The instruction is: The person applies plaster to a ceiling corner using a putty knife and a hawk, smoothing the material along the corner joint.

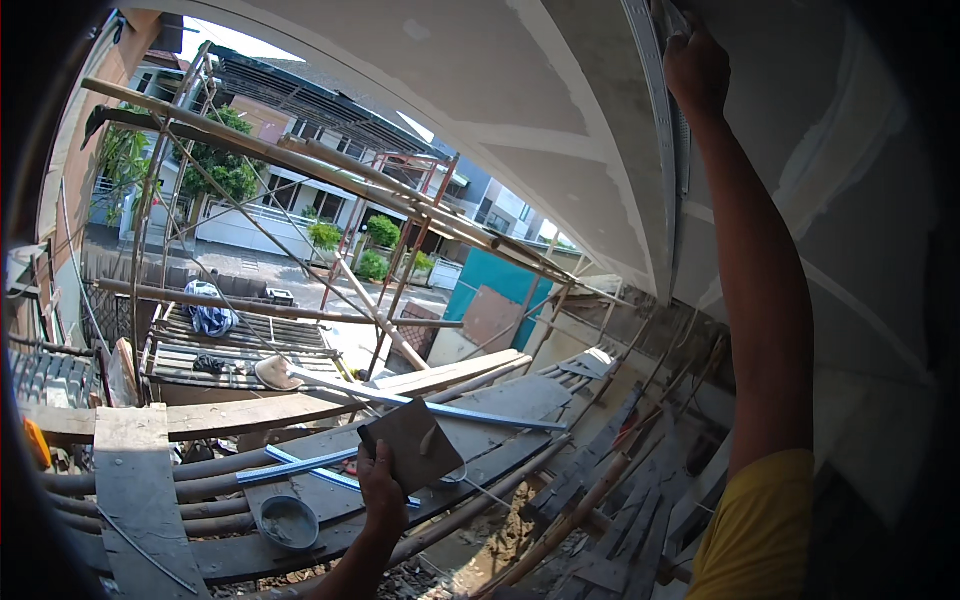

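— What does the worker's left hand (378,490) carry?
— A square brown mortar board (405,440), a pale smear of compound (428,441) across its face; the grip is closed on its left edge, holding it out above the scaffold planks (140,480)
— And the right hand (698,75)?
— Raised overhead, its grip closed around a tool (673,18), mostly hidden, beside a long metal strip (648,50) along the grey ceiling (480,95)
— What lies around?
— A round bucket (289,523) and crossed metal channels (305,463) rest on the planks near the board; beyond stand scaffold poles (130,95), a teal panel (480,272) and, across the street, a white gate (240,226) and green trees (220,160)
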### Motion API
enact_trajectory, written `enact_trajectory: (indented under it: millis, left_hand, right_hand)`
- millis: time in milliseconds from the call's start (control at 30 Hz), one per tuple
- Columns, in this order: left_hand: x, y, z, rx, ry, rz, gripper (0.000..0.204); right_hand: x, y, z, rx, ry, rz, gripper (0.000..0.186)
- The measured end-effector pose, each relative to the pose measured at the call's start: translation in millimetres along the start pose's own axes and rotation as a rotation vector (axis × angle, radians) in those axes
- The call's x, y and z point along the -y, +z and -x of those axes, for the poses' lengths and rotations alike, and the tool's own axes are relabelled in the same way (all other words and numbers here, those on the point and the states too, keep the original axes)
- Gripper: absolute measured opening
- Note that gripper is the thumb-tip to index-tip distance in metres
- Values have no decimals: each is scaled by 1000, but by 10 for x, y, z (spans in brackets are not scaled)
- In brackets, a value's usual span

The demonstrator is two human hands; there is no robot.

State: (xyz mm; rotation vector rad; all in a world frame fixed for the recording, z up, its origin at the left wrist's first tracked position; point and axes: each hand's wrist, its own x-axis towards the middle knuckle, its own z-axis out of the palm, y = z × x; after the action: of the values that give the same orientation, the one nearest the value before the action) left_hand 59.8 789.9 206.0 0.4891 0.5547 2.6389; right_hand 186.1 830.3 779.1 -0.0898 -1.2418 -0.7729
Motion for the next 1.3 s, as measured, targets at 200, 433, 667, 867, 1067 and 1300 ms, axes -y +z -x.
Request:
enact_trajectory:
  millis: [200,433,667,867,1067,1300]
  left_hand:
    - [-6,41,61,-2,-39,14,28]
    - [8,8,33,2,-43,31,26]
    - [-6,-112,-26,3,-64,65,32]
    - [27,-86,-19,-17,-78,66,32]
    - [-31,8,56,-5,-65,33,32]
    - [-275,245,239,71,-189,188,32]
  right_hand:
    - [-1,136,-40,-122,-107,20,39]
    - [-48,483,-55,-8,-168,145,41]
    - [-126,535,-72,-48,-291,114,43]
    - [-187,454,-105,13,-269,67,46]
    - [-56,369,-13,27,-250,-26,43]
    - [32,-236,332,253,-229,-125,36]
